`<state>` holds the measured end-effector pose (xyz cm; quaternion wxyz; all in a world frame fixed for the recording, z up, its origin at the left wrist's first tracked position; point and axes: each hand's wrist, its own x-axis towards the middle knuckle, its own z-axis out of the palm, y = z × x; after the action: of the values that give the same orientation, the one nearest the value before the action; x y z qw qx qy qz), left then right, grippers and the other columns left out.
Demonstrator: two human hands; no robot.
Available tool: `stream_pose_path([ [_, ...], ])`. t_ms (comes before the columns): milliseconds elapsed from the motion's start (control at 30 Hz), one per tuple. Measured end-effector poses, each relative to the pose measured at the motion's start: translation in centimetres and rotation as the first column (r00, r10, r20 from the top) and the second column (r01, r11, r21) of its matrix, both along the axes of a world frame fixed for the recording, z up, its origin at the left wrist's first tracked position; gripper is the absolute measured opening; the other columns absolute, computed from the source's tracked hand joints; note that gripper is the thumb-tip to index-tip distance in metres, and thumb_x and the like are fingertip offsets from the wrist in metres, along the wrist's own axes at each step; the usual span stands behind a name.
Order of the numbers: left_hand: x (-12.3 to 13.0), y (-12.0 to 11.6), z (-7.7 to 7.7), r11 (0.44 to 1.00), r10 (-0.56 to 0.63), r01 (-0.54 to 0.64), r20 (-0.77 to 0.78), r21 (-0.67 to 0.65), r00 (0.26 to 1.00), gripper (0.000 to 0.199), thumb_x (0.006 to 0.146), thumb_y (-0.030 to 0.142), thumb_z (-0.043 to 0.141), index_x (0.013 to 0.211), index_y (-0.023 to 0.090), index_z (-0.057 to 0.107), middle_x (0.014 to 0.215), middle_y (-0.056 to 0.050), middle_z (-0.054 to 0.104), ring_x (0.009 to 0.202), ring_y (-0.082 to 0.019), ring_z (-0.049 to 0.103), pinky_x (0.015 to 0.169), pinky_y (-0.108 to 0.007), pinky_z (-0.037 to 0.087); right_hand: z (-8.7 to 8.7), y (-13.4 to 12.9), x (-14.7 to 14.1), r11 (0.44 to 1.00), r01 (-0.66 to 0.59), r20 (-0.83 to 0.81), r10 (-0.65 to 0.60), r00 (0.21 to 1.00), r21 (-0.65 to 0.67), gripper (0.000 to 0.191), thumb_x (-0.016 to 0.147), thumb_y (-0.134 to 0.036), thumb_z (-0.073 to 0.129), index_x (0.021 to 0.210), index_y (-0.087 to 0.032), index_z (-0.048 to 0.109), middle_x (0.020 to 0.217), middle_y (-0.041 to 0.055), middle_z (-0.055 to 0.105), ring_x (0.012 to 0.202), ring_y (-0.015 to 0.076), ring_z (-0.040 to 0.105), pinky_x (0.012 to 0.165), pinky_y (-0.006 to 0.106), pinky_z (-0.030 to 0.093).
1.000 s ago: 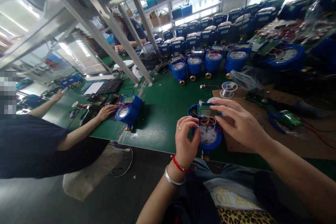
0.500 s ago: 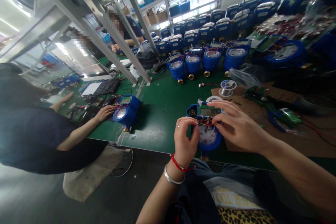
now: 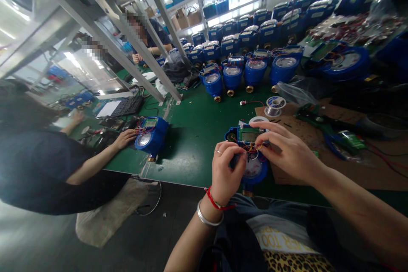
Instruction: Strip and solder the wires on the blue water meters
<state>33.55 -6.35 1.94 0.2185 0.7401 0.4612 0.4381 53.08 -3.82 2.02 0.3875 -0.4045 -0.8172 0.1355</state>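
In front of me on the green table lies a blue water meter [image 3: 259,174] with its top housing uncovered. A circuit board with a grey display [image 3: 248,136] sits in that housing, and thin coloured wires [image 3: 251,148] spill out below it. My left hand [image 3: 228,165] pinches a wire end between thumb and forefinger over the meter's left side. On the other side my right hand [image 3: 283,146] has its thumb and forefinger closed on the wires just under the display. Its other fingers reach over the housing's upper right edge.
Beyond stand several blue meters [image 3: 232,75] in rows. A solder wire spool [image 3: 275,106] and a green-handled tool [image 3: 314,115] are on the right, by a cardboard sheet [image 3: 295,180]. At left a co-worker's hand [image 3: 125,139] touches another meter [image 3: 153,134].
My left hand has moved slightly right, closer to the middle of the wires. My right thumb and forefinger have closed together on the wires.
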Motion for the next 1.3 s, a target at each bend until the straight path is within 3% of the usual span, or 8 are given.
stream_pose_path([
  [67,0.1,-0.2,0.2,1.0,-0.008,0.007,-0.029,-0.009,1.0,0.002,0.086,0.021,0.063,0.088,0.021,0.061,0.094,-0.005,0.063,0.096,-0.021,0.055,0.091,-0.039,0.044,0.0,0.1,-0.1,1.0,0.013,-0.028,-0.014,1.0,-0.021,0.007,0.089,-0.018,0.055,0.093,-0.023,0.057,0.136,0.0065,0.053,0.128,0.0234,0.049,0.108,0.046,0.042],
  [233,0.7,-0.7,0.6,1.0,0.023,-0.022,-0.127,0.006,0.992,0.022,0.077,0.029,0.075,0.091,0.022,0.059,0.096,-0.004,0.064,0.099,-0.023,0.054,0.106,-0.05,0.032,0.2,0.0,-0.5,0.998,0.034,-0.063,-0.037,0.997,-0.047,0.006,0.089,-0.017,0.054,0.092,-0.022,0.057,0.134,0.0067,0.055,0.128,0.0232,0.05,0.108,0.045,0.042],
  [433,1.5,-0.7,0.7,0.996,0.067,-0.055,-0.164,0.076,0.984,0.003,0.086,0.021,0.064,0.086,0.023,0.062,0.087,-0.001,0.065,0.096,-0.019,0.055,0.11,-0.049,0.028,0.3,0.0,-0.8,0.998,0.042,-0.067,-0.044,0.997,-0.036,0.007,0.088,-0.015,0.054,0.091,-0.021,0.057,0.133,0.0072,0.056,0.127,0.0222,0.05,0.107,0.044,0.042],
  [600,0.8,-0.2,0.7,0.997,0.073,-0.073,-0.075,0.002,0.995,0.01,0.091,0.02,0.057,0.081,0.02,0.057,0.083,0.0,0.062,0.088,-0.016,0.054,0.104,-0.042,0.034,0.1,0.0,-0.3,0.998,0.053,-0.087,-0.056,0.995,-0.04,0.007,0.088,-0.015,0.057,0.09,-0.021,0.059,0.13,0.0068,0.058,0.122,0.0208,0.054,0.105,0.042,0.045],
  [867,-1.0,1.3,-1.1,0.947,0.276,-0.242,0.153,-0.213,0.949,0.018,0.094,0.034,0.052,0.086,0.019,0.057,0.086,-0.003,0.06,0.085,-0.017,0.056,0.077,-0.028,0.043,-1.1,0.0,0.7,0.993,-0.056,-0.009,0.057,0.998,0.103,0.01,0.088,-0.01,0.058,0.089,-0.019,0.061,0.121,0.0078,0.061,0.123,0.0217,0.052,0.107,0.045,0.043],
  [1000,-0.5,0.9,-1.2,0.959,0.233,-0.178,0.255,-0.221,0.939,0.018,0.093,0.035,0.053,0.086,0.019,0.057,0.086,-0.003,0.058,0.087,-0.017,0.055,0.079,-0.028,0.042,-0.6,-0.4,1.0,0.995,-0.04,0.065,0.034,0.997,0.088,0.011,0.086,-0.01,0.057,0.091,-0.019,0.061,0.128,0.0086,0.058,0.127,0.0234,0.049,0.11,0.048,0.039],
  [1167,0.0,0.6,-0.7,0.978,0.172,-0.127,0.285,-0.168,0.943,0.014,0.093,0.031,0.054,0.086,0.02,0.056,0.089,-0.002,0.056,0.091,-0.017,0.053,0.086,-0.03,0.041,1.7,-1.2,-0.2,0.998,-0.046,0.098,0.043,0.994,0.031,0.023,0.086,-0.009,0.053,0.105,-0.02,0.06,0.14,0.0088,0.05,0.134,0.0233,0.042,0.116,0.05,0.032],
  [1300,0.1,0.7,-0.4,0.983,0.145,-0.107,0.277,-0.149,0.95,0.012,0.093,0.03,0.055,0.085,0.021,0.057,0.09,-0.002,0.056,0.093,-0.017,0.053,0.09,-0.031,0.04,2.4,-0.6,-2.1,0.998,-0.044,0.082,0.04,0.996,0.05,0.012,0.09,-0.019,0.055,0.1,-0.019,0.061,0.138,0.0089,0.052,0.132,0.0222,0.044,0.117,0.048,0.031],
])
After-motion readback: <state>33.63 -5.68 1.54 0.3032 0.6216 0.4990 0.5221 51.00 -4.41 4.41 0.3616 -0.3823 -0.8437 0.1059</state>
